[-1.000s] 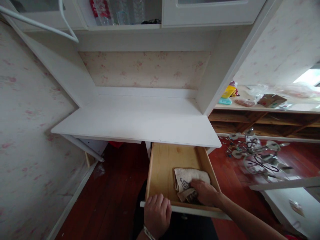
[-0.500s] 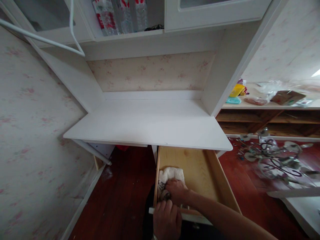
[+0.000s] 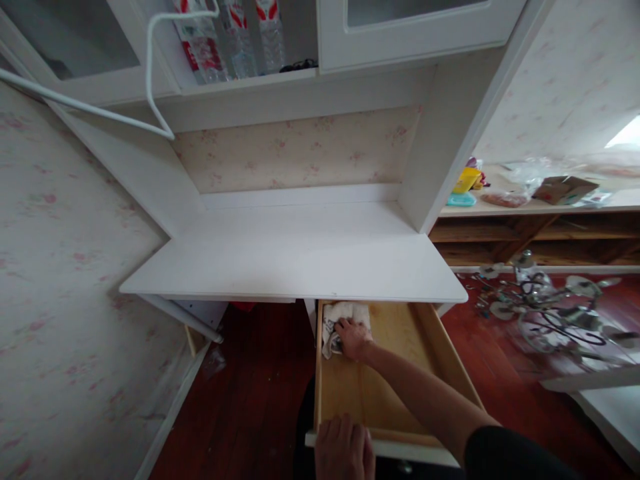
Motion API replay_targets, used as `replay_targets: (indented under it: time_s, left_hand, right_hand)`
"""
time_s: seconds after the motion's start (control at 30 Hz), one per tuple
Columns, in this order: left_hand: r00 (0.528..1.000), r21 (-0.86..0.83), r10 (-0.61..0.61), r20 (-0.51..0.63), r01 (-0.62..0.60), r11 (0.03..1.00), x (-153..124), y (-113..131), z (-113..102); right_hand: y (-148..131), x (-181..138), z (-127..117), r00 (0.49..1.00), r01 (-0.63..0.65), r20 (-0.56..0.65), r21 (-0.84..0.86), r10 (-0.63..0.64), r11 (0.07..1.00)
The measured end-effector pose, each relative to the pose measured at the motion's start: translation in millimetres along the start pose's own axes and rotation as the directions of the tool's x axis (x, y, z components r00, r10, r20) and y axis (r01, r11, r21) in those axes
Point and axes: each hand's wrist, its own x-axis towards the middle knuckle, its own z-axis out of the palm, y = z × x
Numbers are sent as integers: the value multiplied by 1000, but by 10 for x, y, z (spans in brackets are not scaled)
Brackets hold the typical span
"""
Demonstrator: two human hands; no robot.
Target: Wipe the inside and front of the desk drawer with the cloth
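A wooden drawer (image 3: 440,353) stands pulled out from under a white desk top (image 3: 295,260). A cream cloth with dark print (image 3: 336,319) lies bunched in the drawer's far left corner, partly under the desk edge. My right hand (image 3: 354,337) presses on the cloth, fingers curled over it, arm reaching across the drawer. My left hand (image 3: 344,448) is closed over the drawer's white front edge (image 3: 395,452) at the near left.
Water bottles (image 3: 235,37) stand on the upper shelf behind a white hanger (image 3: 150,87). A metal chandelier (image 3: 545,310) lies on the red wooden floor to the right. A side shelf (image 3: 530,203) carries a box, bags and small items. Wallpapered wall rises close on the left.
My right hand slid the cloth from the drawer's near right, across to the left, then to the far left corner. The left hand kept its hold on the drawer front.
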Motion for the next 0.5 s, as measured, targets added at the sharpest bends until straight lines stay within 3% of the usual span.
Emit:
replay_targets:
  time_s: [0.2,0.5]
  left_hand:
    - [1000,7,16,-22,-16,1000,-4,1,8]
    - [999,-36,40,-33,-41,999,19,-2,-31]
  right_hand:
    - [417,7,-46,998,-49,29,11,49,999]
    - [1317,-638,-19,962,-261,78,-11,261,965]
